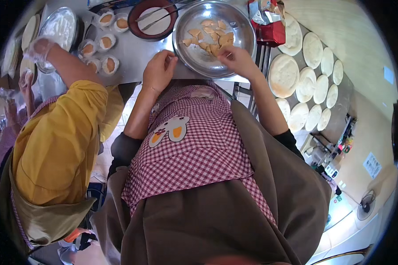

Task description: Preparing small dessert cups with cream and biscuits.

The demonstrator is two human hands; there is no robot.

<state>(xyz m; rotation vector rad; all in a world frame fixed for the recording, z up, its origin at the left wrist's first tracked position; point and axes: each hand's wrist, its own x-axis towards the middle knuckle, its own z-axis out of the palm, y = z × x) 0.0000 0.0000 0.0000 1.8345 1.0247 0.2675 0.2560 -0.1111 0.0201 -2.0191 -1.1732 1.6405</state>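
A wide steel bowl stands near the table's front edge, with broken tan pieces lying in it. My right hand reaches over the bowl's near right side. Its fingertips are pinched together beside the pieces; what is between them is too small to make out. Just left of the bowl, my left hand hovers by the rim, fingers loosely bent and a gap showing between thumb and fingers. Nothing can be seen in it.
Beyond my left hand are a dark red bowl with white contents and tongs, and several small wrapped cups. A red foil bag stands right of the steel bowl, near round flatbreads. At left, a yellow-sleeved co-worker reaches in with a gloved hand.
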